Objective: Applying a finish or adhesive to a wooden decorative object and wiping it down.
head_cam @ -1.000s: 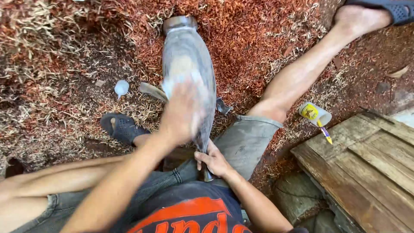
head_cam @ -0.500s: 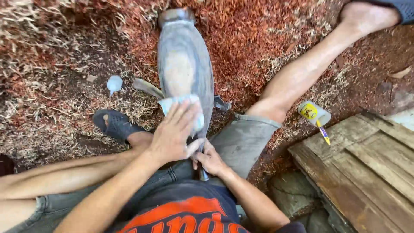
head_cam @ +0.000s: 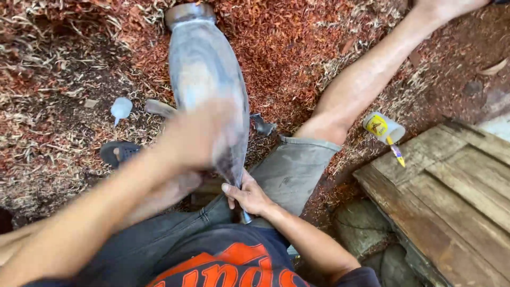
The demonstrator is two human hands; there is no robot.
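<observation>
Lengthwise, the grey wooden vase form [head_cam: 204, 79] runs away from the body across red shavings [head_cam: 297, 53]. Right hand [head_cam: 248, 195] has fingers curled round its near narrow end. Left hand [head_cam: 196, 135], blurred, lies on the belly; grip unclear.

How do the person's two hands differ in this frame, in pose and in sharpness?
The left hand is smeared by motion blur and lies flat over the side of the grey vase-shaped piece; the right hand is sharp and grips the piece's narrow lower end. The left hand sits farther up the body; the right hand sits close to the person's lap, beside the shorts. Both are bare and touch the same piece.
</observation>
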